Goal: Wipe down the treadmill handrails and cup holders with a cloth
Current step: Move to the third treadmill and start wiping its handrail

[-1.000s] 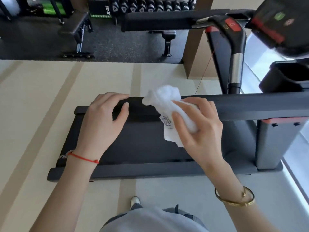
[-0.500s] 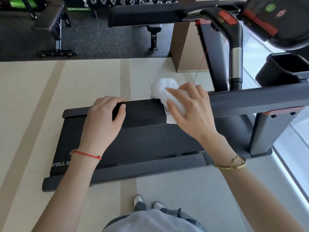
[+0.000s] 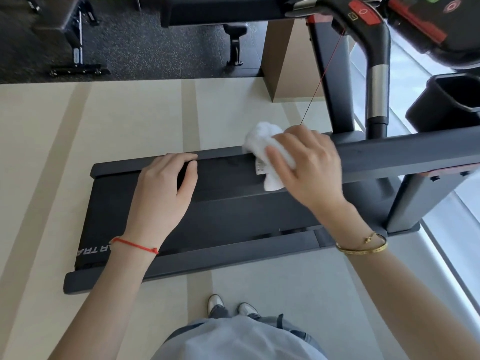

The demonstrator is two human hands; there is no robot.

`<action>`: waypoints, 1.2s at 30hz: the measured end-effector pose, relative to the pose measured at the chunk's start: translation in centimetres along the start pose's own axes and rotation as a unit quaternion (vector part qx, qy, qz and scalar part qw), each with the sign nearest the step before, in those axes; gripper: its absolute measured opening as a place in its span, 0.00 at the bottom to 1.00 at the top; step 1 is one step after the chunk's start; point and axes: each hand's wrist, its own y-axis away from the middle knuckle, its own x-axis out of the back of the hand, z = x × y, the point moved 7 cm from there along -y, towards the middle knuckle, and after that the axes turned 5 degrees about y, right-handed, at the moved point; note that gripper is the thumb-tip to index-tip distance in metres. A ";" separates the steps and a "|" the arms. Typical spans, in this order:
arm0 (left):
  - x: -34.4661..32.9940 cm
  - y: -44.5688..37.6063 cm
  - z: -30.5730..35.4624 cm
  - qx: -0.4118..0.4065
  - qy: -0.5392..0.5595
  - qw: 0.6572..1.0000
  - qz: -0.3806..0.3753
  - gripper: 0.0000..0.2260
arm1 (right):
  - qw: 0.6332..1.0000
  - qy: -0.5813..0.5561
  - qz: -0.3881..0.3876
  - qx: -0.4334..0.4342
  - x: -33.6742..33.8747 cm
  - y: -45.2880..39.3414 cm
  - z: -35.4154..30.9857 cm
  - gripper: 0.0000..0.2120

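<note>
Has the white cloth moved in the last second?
Yes. The cloth slid right along the handrail, away from its end gripped by the left hand.

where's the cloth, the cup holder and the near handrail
cloth (image 3: 261, 137), head view, bunched top end
cup holder (image 3: 439, 115), head view, outer wall
near handrail (image 3: 405, 157), head view, bare top face

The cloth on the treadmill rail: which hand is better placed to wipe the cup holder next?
Probably the right hand. It grips the cloth against the handrail, and the cup holder sits on its side. The left hand holds the handrail's end, with no cloth.
</note>
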 end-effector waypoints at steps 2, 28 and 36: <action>-0.1 0.1 0.0 -0.002 0.001 1.000 0.003 0.12 | 0.999 0.024 0.019 -0.038 0.6 0.0 0.7 0.15; 0.3 0.1 -0.8 0.029 0.043 0.999 0.009 0.15 | 0.999 -0.040 -0.017 0.019 -1.7 -0.8 -5.7 0.14; 1.2 1.0 -2.8 0.079 0.044 0.995 0.029 0.13 | 0.996 -0.005 -0.089 -0.011 -3.8 -3.6 -8.3 0.20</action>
